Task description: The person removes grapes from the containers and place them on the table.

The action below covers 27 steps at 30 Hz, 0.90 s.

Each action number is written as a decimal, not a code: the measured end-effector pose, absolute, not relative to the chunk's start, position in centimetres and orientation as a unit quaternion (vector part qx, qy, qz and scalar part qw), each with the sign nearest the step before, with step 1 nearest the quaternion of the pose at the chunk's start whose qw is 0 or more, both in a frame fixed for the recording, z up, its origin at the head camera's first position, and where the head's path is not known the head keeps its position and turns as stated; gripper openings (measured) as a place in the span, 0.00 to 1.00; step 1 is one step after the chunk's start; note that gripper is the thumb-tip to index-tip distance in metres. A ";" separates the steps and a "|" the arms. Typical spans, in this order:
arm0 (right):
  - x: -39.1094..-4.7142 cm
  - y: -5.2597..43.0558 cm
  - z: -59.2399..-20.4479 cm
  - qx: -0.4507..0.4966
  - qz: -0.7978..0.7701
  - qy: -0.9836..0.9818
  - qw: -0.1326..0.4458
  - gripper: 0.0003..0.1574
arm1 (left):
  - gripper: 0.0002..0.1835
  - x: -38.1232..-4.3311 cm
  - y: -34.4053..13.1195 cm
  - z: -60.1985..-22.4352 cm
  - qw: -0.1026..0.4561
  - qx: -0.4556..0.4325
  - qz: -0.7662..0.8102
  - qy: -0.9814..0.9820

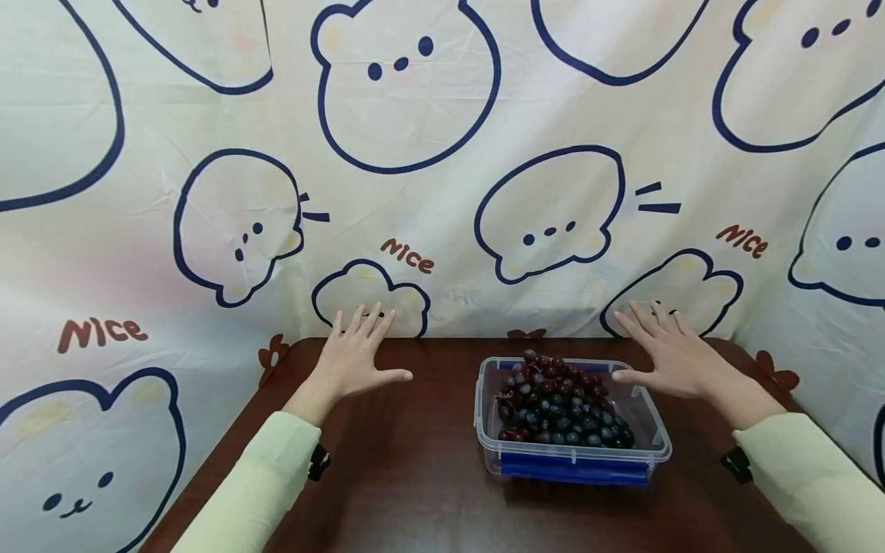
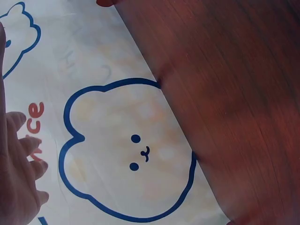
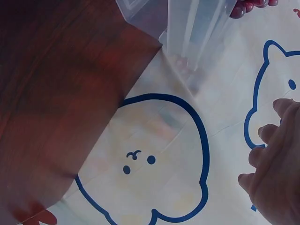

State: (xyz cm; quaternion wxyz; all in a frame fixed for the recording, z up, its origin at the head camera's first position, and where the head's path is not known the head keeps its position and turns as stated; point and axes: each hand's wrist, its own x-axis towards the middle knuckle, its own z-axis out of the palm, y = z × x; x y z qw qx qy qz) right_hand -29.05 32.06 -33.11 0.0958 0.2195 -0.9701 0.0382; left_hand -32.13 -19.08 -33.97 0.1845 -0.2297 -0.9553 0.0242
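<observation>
On the right side of the table stands a clear plastic container [image 1: 572, 453] with blue clips, holding dark red and black grapes [image 1: 563, 403]. My left hand [image 1: 354, 355] is spread over the far left part of the table, fingers straight and touching nothing that I can see. To the right of the container, my right hand [image 1: 674, 353] is spread too, its thumb in front of the container's far right corner in the head view; whether it touches cannot be told. Part of the container [image 3: 197, 33] shows in the right wrist view, with a few grapes [image 3: 246, 7] at its edge.
The dark brown wooden table [image 1: 415, 491] ends at the back against a pale cloth backdrop [image 1: 442, 207] printed with blue-outlined bears. This cloth also hangs along the left and right sides. A dark band or device [image 1: 318, 462] sits at the left wrist, another [image 1: 737, 464] at the right.
</observation>
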 end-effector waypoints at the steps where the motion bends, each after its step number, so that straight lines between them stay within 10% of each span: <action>1: -29.0 32.1 -33.1 0.219 0.039 -0.970 0.094 0.63 | 0.59 -32.1 -19.1 -34.0 0.183 -0.231 0.025 -0.955; 27: -28.6 32.3 -31.7 0.218 0.042 -0.972 0.074 0.64 | 0.57 -31.9 -19.6 -33.5 0.147 -0.221 0.008 -0.964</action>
